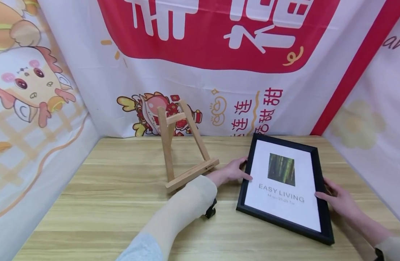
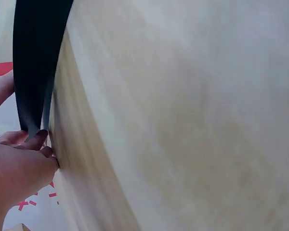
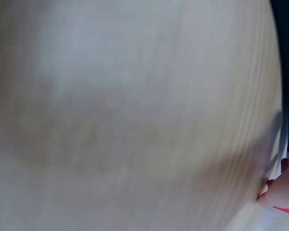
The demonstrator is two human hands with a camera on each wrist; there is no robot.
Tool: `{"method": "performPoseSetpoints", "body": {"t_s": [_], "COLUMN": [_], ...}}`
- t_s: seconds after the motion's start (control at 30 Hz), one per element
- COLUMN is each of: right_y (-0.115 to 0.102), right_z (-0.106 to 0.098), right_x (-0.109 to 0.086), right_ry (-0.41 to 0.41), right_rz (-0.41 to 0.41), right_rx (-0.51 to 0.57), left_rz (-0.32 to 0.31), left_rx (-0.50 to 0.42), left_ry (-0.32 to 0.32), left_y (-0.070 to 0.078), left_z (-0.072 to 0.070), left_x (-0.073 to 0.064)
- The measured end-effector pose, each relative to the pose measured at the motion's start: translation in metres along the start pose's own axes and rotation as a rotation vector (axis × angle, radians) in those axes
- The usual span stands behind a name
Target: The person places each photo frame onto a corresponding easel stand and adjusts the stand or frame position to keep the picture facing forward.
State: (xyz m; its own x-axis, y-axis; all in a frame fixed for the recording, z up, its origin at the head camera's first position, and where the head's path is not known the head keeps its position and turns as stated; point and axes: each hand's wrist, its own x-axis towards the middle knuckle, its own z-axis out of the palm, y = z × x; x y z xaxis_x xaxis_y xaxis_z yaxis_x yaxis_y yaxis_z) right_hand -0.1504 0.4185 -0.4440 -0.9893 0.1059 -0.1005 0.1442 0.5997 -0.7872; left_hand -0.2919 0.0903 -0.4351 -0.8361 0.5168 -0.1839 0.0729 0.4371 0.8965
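Observation:
A black picture frame (image 1: pixel 281 186) with a white "EASY LIVING" insert and a small bamboo photo is at the right of the table in the head view, face up. My left hand (image 1: pixel 230 171) grips its left side, thumb over the front edge and fingers curled beneath. On the opposite side my right hand (image 1: pixel 341 201) holds the frame the same way, thumb on the border. The left wrist view shows the left fingers (image 2: pixel 36 142) tucked under the dark edge, close to the tabletop. In the right wrist view, part of the right hand (image 3: pixel 282 187) shows beside the dark edge.
A small wooden easel (image 1: pixel 167 145) stands left of the frame, its front ledge (image 1: pixel 193 174) near my left forearm. Behind the wooden table (image 1: pixel 105 203) hangs a printed red and white cloth (image 1: pixel 200 79); more printed cloth (image 1: pixel 33 108) closes off the left side.

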Motion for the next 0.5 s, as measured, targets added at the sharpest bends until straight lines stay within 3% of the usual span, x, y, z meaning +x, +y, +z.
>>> {"method": "performPoseSetpoints", "body": {"t_s": [0.17, 0.33, 0.5], "right_y": [-0.005, -0.012, -0.025], "right_z": [0.001, 0.001, -0.001], "right_x": [-0.001, -0.002, 0.001], "right_ry": [0.030, 0.020, 0.060], "right_rz": [-0.046, -0.067, -0.122], "right_rx": [0.035, 0.138, 0.170], "left_rz": [0.043, 0.085, 0.111], "left_rx": [-0.092, -0.146, -0.277], "left_ry": [-0.007, -0.016, -0.010], "left_y": [0.002, 0.005, 0.012], "left_z": [-0.005, -0.013, -0.021], "left_x": [-0.003, -0.007, -0.016]}}
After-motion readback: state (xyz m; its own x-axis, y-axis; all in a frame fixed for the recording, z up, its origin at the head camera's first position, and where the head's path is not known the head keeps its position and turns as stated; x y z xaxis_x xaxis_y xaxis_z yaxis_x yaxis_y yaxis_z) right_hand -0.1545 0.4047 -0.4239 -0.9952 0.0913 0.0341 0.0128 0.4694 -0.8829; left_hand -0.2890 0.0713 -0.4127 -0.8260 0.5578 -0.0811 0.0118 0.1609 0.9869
